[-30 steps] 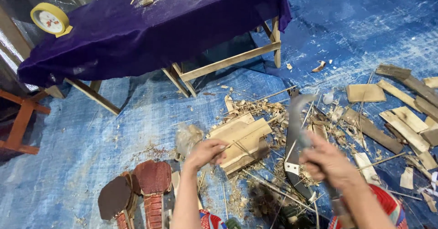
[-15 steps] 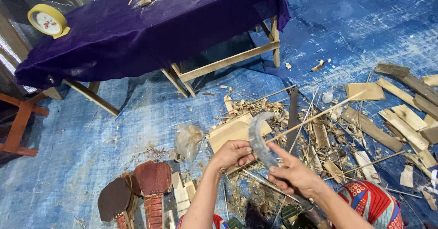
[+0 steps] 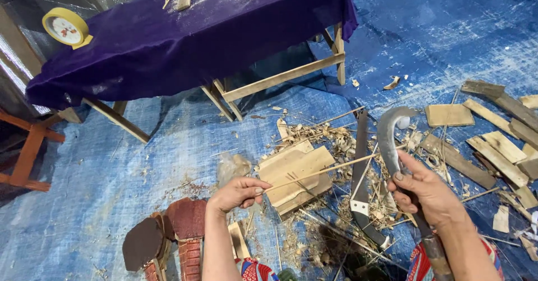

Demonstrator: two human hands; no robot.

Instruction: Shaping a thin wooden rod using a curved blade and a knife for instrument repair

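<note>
The right hand [image 3: 427,194] is clenched around the handle of a curved knife [image 3: 389,138], a grey, hooked blade that rises over wood shavings on the blue tarp [image 3: 112,169]. The left hand [image 3: 238,192] pinches the near end of 1 thin bamboo stick [image 3: 325,170], pale and straight, which slants across a wooden block [image 3: 294,172] toward the blade.

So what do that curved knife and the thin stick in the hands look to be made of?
The curved knife in the right hand looks like dull grey metal, unpolished, with a worn, patchy surface; its handle is mostly hidden. The thin stick pinched in the left hand looks like pale raw wood or bamboo, unfinished, the same colour as the shavings strewn on the blue tarp.
</note>
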